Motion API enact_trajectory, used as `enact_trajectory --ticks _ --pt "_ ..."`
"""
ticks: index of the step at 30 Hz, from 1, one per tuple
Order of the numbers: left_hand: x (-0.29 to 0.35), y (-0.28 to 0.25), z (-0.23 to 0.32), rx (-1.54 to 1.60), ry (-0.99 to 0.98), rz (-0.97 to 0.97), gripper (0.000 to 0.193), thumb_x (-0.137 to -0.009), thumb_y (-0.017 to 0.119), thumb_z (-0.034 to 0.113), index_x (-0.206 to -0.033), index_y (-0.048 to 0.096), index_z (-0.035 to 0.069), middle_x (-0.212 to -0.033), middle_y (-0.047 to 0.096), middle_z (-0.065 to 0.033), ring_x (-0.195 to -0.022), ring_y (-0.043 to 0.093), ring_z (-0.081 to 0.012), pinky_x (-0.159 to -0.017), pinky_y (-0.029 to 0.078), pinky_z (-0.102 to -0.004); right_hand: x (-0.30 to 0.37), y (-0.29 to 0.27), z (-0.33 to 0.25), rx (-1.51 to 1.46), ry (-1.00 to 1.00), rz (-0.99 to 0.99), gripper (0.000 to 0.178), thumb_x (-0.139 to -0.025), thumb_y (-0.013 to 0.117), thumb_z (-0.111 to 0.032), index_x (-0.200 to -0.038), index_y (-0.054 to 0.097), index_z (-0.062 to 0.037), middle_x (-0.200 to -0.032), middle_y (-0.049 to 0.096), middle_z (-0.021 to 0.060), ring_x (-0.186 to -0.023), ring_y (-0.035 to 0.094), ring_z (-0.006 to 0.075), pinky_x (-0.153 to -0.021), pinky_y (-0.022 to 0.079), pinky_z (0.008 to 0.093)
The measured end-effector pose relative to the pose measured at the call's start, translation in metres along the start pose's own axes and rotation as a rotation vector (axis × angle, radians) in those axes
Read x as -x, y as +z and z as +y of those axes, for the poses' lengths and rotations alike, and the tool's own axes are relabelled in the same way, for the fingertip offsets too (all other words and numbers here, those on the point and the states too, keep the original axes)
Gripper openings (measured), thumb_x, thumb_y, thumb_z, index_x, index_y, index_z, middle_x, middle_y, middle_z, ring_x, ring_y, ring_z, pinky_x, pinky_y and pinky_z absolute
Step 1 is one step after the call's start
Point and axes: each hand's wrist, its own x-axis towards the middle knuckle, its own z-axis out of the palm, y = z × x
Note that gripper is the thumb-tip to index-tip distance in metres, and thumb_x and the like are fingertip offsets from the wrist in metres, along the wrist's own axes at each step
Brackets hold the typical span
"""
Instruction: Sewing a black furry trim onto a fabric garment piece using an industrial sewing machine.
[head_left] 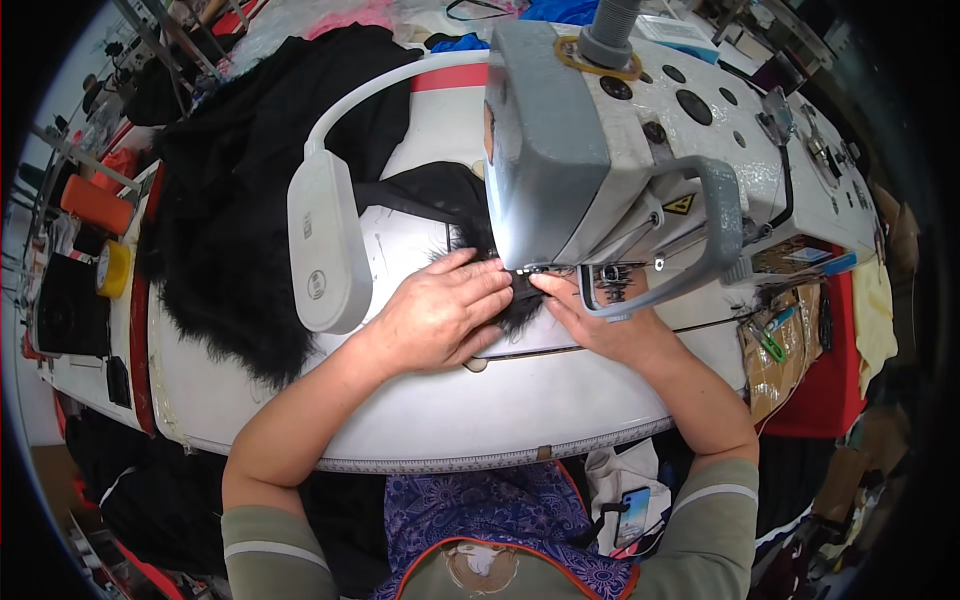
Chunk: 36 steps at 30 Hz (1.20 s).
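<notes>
Under the head of the grey-and-white sewing machine lies a piece of black fabric with fluffy, fur-like trim. My left hand rests flat on it, fingers stretched toward the needle area and slightly apart. From the other side, my right hand reaches in with fingertips stretched out against the fabric's right edge, close to the presser foot. The machine's grey guard bar covers part of that hand. The needle itself I cannot make out.
Left of the machine, a large black garment with fluffy edging covers the white table. A white lamp on a bent neck stands over it. Yellow tape sits far left. Green-handled snips lie right, on brown cardboard.
</notes>
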Motion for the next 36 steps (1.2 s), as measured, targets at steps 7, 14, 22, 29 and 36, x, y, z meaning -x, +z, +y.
enact_trajectory --ticks 7,14,22,29,36 --pt "-0.003 -0.006 0.002 -0.063 -0.093 -0.035 0.048 -0.079 0.070 0.035 -0.115 0.063 0.004 -0.120 0.062 -0.0102 -0.120 0.055 -0.0262 -0.104 0.039 -0.0502 0.001 0.005 -0.001 0.095 -0.022 0.058 0.033 -0.078 0.072 -0.017 -0.111 0.067 -0.0163 -0.097 0.068 0.0008 -0.088 0.065 0.0193 -0.073 0.051 0.0382" --pt "-0.003 -0.006 0.002 -0.077 -0.094 -0.050 0.050 -0.080 0.070 0.036 -0.116 0.062 0.003 -0.125 0.059 -0.0113 -0.125 0.050 -0.0273 -0.104 0.038 -0.0517 -0.001 0.001 -0.002 0.150 0.024 -0.031 0.032 -0.079 0.072 -0.020 -0.111 0.068 -0.0177 -0.100 0.067 -0.0006 -0.094 0.063 0.0189 -0.077 0.049 0.0407" --pt "-0.003 -0.006 0.003 -0.065 -0.093 -0.040 0.051 -0.080 0.069 0.035 -0.118 0.060 0.002 -0.126 0.057 -0.0124 -0.126 0.049 -0.0278 -0.104 0.037 -0.0519 0.002 0.007 0.002 0.049 0.043 -0.011 0.034 -0.079 0.072 -0.020 -0.113 0.067 -0.0200 -0.098 0.069 -0.0025 -0.090 0.064 0.0171 -0.077 0.048 0.0384" --pt "-0.002 -0.005 0.002 -0.054 -0.096 -0.029 0.049 -0.080 0.069 0.034 -0.116 0.061 0.003 -0.126 0.057 -0.0113 -0.125 0.050 -0.0273 -0.104 0.038 -0.0511 0.006 0.014 0.007 0.156 0.016 0.028 0.037 -0.078 0.072 -0.021 -0.114 0.066 -0.0211 -0.101 0.068 -0.0039 -0.093 0.062 0.0157 -0.076 0.047 0.0381" --pt "-0.006 -0.004 -0.003 -0.001 -0.078 -0.011 0.045 -0.079 0.070 0.032 -0.114 0.063 0.004 -0.124 0.059 -0.0095 -0.125 0.051 -0.0264 -0.104 0.037 -0.0503 0.002 0.011 0.010 0.173 0.000 0.040 0.035 -0.078 0.072 -0.020 -0.113 0.067 -0.0204 -0.098 0.068 -0.0014 -0.090 0.063 0.0186 -0.074 0.048 0.0385"
